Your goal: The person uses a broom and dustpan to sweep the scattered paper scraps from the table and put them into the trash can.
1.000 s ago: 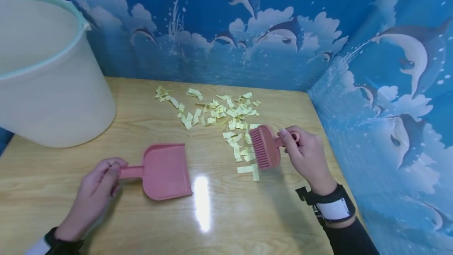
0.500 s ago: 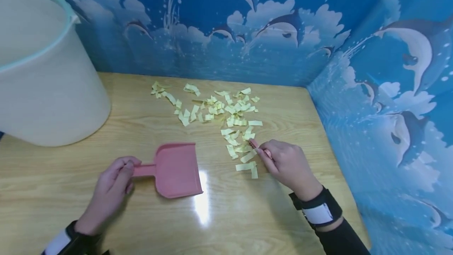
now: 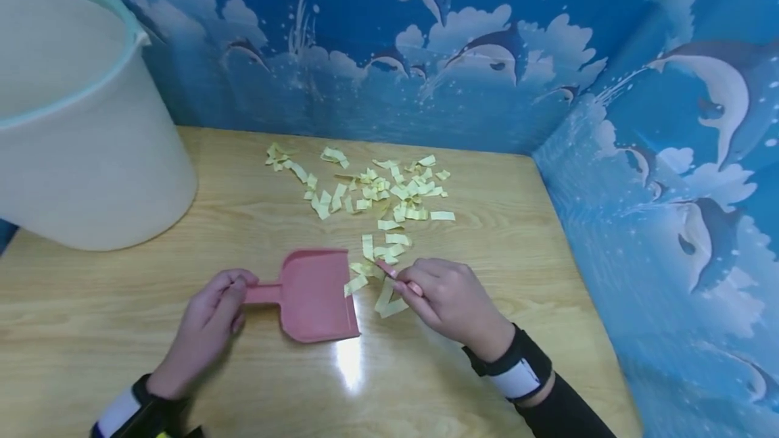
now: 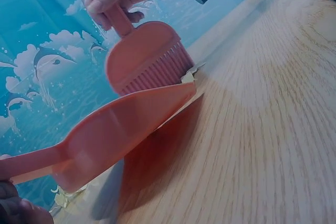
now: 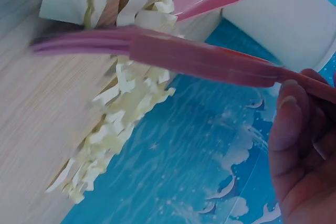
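Note:
My left hand (image 3: 213, 316) grips the handle of a pink dustpan (image 3: 316, 296), its flat lip facing right over the wooden table. In my right hand (image 3: 453, 299) is a small pink brush (image 4: 147, 59), held by its handle and seen nearly edge-on in the head view. Its bristles (image 4: 160, 69) stand just beyond the dustpan's lip in the left wrist view. Pale yellow paper scraps (image 3: 389, 249) lie between brush and dustpan, and one overlaps the lip. A larger spread of scraps (image 5: 113, 129) reaches toward the back of the table.
A large white bin (image 3: 91, 154) with a mint rim stands at the back left. Blue dolphin-print curtains (image 3: 341, 100) border the wooden table (image 3: 499, 222) at the back and right.
My right hand has swung the brush left, pushing the nearer scraps to the dustpan's lip. The left hand has slid the dustpan right. The farther scraps have stayed in place.

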A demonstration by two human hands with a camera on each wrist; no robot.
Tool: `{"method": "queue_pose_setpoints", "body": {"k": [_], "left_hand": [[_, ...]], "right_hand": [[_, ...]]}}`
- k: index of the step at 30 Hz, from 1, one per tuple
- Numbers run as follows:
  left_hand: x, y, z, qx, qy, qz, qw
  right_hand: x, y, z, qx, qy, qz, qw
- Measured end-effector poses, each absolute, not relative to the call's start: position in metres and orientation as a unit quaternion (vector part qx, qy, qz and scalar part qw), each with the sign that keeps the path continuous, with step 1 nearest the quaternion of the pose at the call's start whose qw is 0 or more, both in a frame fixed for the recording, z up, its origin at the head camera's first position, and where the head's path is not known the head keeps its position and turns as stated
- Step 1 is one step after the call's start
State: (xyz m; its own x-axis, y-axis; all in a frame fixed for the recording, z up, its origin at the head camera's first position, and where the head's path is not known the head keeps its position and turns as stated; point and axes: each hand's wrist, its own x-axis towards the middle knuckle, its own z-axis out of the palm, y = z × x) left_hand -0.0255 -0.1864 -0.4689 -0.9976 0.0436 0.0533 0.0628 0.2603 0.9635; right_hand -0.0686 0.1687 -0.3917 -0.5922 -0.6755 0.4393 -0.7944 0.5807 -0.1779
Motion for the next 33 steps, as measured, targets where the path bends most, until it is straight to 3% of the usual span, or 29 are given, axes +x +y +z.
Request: {"method": "queue_pose_setpoints", "body": {"k": [12,18,33], "left_hand": [[-0.024,-0.193,-0.467,-0.030,-0.812,-0.582,-0.017],[-0.020,-0.192,-0.463,-0.028,-0.815,-0.579,-0.016],[-0.014,-0.182,-0.468,-0.020,-0.799,-0.601,0.011]], "right_hand": [[-0.061,0.199,-0.368,0.318,-0.894,0.182,0.259],[-0.048,0.190,-0.383,0.267,-0.923,0.160,0.228],[-0.063,0.113,-0.397,0.330,-0.888,0.224,0.228]]}}
